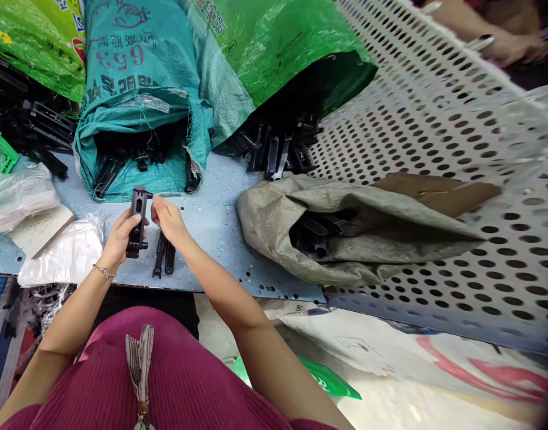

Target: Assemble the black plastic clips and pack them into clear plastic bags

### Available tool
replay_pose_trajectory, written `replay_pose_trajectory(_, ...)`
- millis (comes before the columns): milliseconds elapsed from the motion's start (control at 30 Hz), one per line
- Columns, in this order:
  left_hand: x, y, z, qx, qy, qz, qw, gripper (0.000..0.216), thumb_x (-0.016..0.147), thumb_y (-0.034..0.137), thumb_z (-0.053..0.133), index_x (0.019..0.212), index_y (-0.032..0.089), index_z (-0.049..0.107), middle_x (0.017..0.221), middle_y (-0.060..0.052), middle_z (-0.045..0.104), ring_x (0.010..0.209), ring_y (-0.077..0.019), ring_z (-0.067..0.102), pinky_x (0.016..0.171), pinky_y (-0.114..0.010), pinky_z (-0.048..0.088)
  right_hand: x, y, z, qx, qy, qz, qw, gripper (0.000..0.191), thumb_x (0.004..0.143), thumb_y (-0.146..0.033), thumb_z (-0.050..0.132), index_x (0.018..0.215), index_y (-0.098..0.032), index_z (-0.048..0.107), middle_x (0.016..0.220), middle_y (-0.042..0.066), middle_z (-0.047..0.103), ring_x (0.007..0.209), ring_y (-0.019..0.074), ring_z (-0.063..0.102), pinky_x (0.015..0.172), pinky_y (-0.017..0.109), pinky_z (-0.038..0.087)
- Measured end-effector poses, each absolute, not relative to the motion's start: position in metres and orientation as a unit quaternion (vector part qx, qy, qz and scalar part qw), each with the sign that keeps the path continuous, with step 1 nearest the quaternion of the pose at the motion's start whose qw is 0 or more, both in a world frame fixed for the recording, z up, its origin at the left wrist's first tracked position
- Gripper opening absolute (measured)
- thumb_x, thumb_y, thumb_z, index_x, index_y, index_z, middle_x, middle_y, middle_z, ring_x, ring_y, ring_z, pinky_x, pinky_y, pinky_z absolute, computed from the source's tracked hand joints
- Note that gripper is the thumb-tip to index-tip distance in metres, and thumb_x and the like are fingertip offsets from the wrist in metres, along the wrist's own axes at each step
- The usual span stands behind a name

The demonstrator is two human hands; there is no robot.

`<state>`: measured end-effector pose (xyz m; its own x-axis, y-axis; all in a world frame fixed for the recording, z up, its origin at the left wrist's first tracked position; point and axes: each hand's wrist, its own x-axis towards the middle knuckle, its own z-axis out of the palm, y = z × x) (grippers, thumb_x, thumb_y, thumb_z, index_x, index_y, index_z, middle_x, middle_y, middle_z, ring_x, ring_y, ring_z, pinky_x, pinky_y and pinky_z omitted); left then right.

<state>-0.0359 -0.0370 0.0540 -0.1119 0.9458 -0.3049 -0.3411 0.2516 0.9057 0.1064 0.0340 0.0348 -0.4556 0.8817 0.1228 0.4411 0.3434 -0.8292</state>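
My left hand [119, 236] is closed around a long black plastic part [138, 220], holding it upright above the pale blue table [220, 221]. My right hand [167, 218] pinches the same part at its upper right side, fingers pressed together. Just below my right hand, two more black plastic parts [164, 254] lie side by side on the table near its front edge. A thin bracelet is on my left wrist.
A teal woven sack [143, 89], a green sack [274, 54] and a grey-beige sack [345, 233] lie open with black parts inside. A white perforated panel [435, 119] covers the right. Clear plastic bags [63, 254] lie left. Another person's hand [511, 42] is at top right.
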Motion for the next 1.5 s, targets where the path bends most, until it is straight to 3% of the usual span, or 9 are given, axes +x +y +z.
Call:
replay_pose_trajectory(133,-0.041,-0.032,0.047,0.248,0.524,0.553,0.598,0.042,0.082,0.055,0.068,0.099,0.018,0.063,0.077,0.000,0.065,0.061,-0.0124,0.061,0.054,-0.024,0.047,0.112,-0.013,0.024,-0.340,-0.841,0.330,0.262,0.059,0.103,-0.068,0.030,0.086,-0.022,0.062,0.083,0.007,0.065,0.080,0.0212,0.060,0.076,0.032,0.045)
replay_pose_trajectory(267,-0.040,-0.032,0.028,0.272,0.564,0.550,0.553,0.063,0.076,0.051,0.077,0.124,0.022,0.049,0.088,0.001,0.066,0.068,-0.0138,0.066,0.063,-0.026,0.052,0.116,0.009,0.025,-0.359,-0.836,0.350,0.223,0.055,0.110,-0.048,0.018,0.089,-0.022,0.062,0.079,0.004,0.064,0.076,0.0191,0.061,0.074,0.030,0.046)
replay_pose_trajectory(400,-0.027,-0.042,-0.005,0.355,0.636,0.451,0.515,0.054,0.087,0.046,0.062,0.130,0.018,0.048,0.103,-0.008,0.070,0.090,-0.0223,0.071,0.082,-0.038,0.057,0.126,0.101,0.029,-0.543,-0.807,0.129,0.194,0.034,0.106,-0.034,0.041,0.124,-0.014,0.062,0.126,0.019,0.062,0.115,0.0312,0.055,0.096,0.042,0.044)
replay_pose_trajectory(633,-0.014,-0.060,-0.022,0.559,0.664,0.411,0.278,0.053,0.096,0.038,0.053,0.144,0.016,0.048,0.150,-0.020,0.047,0.148,-0.0319,0.037,0.125,-0.055,0.025,0.168,0.156,0.009,-0.688,-0.696,0.125,0.163,0.073,0.094,-0.020,0.050,0.160,-0.006,0.022,0.132,0.027,0.055,0.120,0.0367,0.055,0.100,0.052,0.045)
replay_pose_trajectory(833,-0.015,-0.028,0.018,0.408,0.549,0.564,0.463,0.072,0.087,0.059,0.067,0.145,0.023,0.046,0.149,-0.014,0.051,0.134,-0.0292,0.054,0.111,-0.043,0.046,0.145,0.023,0.017,-0.428,-0.820,0.178,0.337,0.064,0.096,-0.028,0.055,0.155,-0.019,0.031,0.136,0.020,0.056,0.127,0.0359,0.053,0.104,0.056,0.046)
replay_pose_trajectory(967,-0.021,-0.025,0.047,0.279,0.523,0.578,0.561,0.052,0.082,0.061,0.072,0.106,0.015,0.066,0.095,-0.007,0.071,0.080,-0.0179,0.068,0.070,-0.028,0.055,0.133,-0.006,0.042,-0.299,-0.820,0.292,0.392,0.037,0.105,-0.044,0.044,0.135,-0.024,0.051,0.120,0.013,0.061,0.108,0.0253,0.062,0.090,0.041,0.054)
replay_pose_trajectory(1100,-0.027,-0.039,0.060,0.294,0.497,0.530,0.621,0.045,0.079,0.058,0.075,0.088,0.015,0.065,0.066,-0.001,0.065,0.053,-0.0129,0.059,0.051,-0.024,0.047,0.119,0.033,0.053,-0.370,-0.805,0.221,0.408,0.048,0.105,-0.061,0.034,0.098,-0.022,0.061,0.095,0.009,0.063,0.091,0.0238,0.061,0.082,0.038,0.050)
replay_pose_trajectory(1267,-0.036,-0.037,0.062,0.255,0.532,0.562,0.580,0.045,0.075,0.058,0.078,0.084,0.016,0.064,0.064,0.000,0.065,0.051,-0.0123,0.059,0.049,-0.023,0.047,0.101,0.029,0.042,-0.357,-0.827,0.289,0.324,0.059,0.109,-0.056,0.017,0.081,-0.022,0.056,0.073,0.003,0.058,0.072,0.0181,0.057,0.069,0.031,0.043)
replay_pose_trajectory(1500,-0.060,-0.017,0.050,0.322,0.573,0.556,0.510,0.055,0.077,0.054,0.078,0.112,0.018,0.058,0.095,-0.005,0.068,0.067,-0.0150,0.067,0.061,-0.026,0.053,0.109,-0.021,0.013,-0.259,-0.895,0.237,0.275,0.047,0.109,-0.050,0.033,0.082,-0.021,0.059,0.076,0.005,0.062,0.075,0.0189,0.059,0.071,0.030,0.043)
